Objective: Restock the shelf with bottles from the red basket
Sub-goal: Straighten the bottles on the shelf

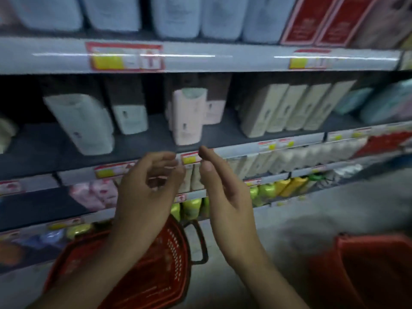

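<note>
Both hands empty in front of the shelf (156,139): left hand (145,190) fingers loosely curled, right hand (225,192) fingers straight & together. Pink bottle (186,117) stands upright at shelf edge just above them, red basket (156,264) below. Bottle prob light, stiff, smooth plastic, so grip round the mid body w/ both sides

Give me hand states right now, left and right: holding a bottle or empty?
Left hand: open, fingers loosely curled, holding nothing.
Right hand: open, fingers nearly straight, holding nothing.

Two bare forearms, left hand (147,186) and right hand (225,188), no sleeves, rings or watch visible
</note>
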A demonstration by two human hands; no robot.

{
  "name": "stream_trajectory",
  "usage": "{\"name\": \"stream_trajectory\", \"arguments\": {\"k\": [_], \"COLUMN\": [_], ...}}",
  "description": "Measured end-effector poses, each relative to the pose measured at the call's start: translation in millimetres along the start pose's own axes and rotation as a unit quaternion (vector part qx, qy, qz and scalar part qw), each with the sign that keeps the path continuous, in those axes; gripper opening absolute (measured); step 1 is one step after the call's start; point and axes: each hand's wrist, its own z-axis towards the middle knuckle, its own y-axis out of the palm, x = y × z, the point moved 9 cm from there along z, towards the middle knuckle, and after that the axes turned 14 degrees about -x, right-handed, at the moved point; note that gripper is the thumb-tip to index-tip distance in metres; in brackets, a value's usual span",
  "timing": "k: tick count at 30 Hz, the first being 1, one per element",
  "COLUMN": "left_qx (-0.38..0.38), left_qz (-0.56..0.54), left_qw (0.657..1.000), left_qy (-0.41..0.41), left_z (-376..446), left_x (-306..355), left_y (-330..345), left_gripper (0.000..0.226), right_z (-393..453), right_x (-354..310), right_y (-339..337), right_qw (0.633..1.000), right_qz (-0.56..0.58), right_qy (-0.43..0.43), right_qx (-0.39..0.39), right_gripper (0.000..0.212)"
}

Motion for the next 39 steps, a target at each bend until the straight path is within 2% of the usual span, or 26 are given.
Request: {"name": "stream_trajectory", "arguments": {"k": [2,5,7,10,15,18,21,27,33,34,37,39], "left_qx": [0.018,0.087,0.130,0.175,0.301,0.343,0.378,0.399,0.412,0.406,0.414,0.426], "left_qz": [-0.008,-0.049,-0.069,-0.083,-0.094,-0.080,-0.050,-0.005,0.079,0.089,0.091,0.095], "left_qw": [1.000,0.993,0.985,0.976,0.942,0.930,0.919,0.911,0.898,0.900,0.901,0.895], "left_qy": [-0.012,-0.067,-0.088,-0.104,-0.116,-0.109,-0.105,-0.109,-0.134,-0.133,-0.094,-0.094], "left_z": [6.1,11.3,10.8,12.0,7.4,11.0,13.4,38.8,93.7,102.2,111.8,110.0], "left_x": [8.2,8.7,15.3,27.2,39.0,30.3,7.7,-77.9,-148.2,-153.8,-158.0,-158.4], "left_y": [36.8,71.7,85.2,88.0,30.0,-12.4,-51.0,-95.9,-136.3,-139.4,-142.4,-143.3], "left_gripper": [0.015,0.015,0.019,0.024,0.028,0.033,0.035,0.051,0.103,0.105,0.088,0.090], "right_z": [-14.0,-40.0,-46.9,-38.1,2.6,25.6,48.5,86.5,114.0,119.6,139.4,152.9], "right_x": [5.5,17.2,17.0,14.8,-3.8,-10.0,-3.2,42.7,96.3,101.0,104.6,101.5], "right_y": [-61.0,-142.1,-174.7,-189.6,-136.6,-85.7,-41.4,20.0,56.8,62.2,79.8,90.1], "right_qw": [1.000,0.998,0.998,0.997,0.990,0.978,0.968,0.965,0.975,0.978,0.983,0.985], "right_qz": [0.006,0.020,0.008,0.006,0.035,0.034,0.026,0.022,0.018,0.028,0.039,0.045], "right_qy": [0.005,0.040,0.055,0.074,0.060,0.048,0.049,0.051,0.061,0.053,0.027,0.006], "right_qx": [0.021,0.054,0.040,-0.006,-0.125,-0.201,-0.246,-0.256,-0.211,-0.202,-0.179,-0.165], "right_gripper": [0.040,0.047,0.050,0.053,0.050,0.055,0.050,0.053,0.047,0.047,0.043,0.044]}}
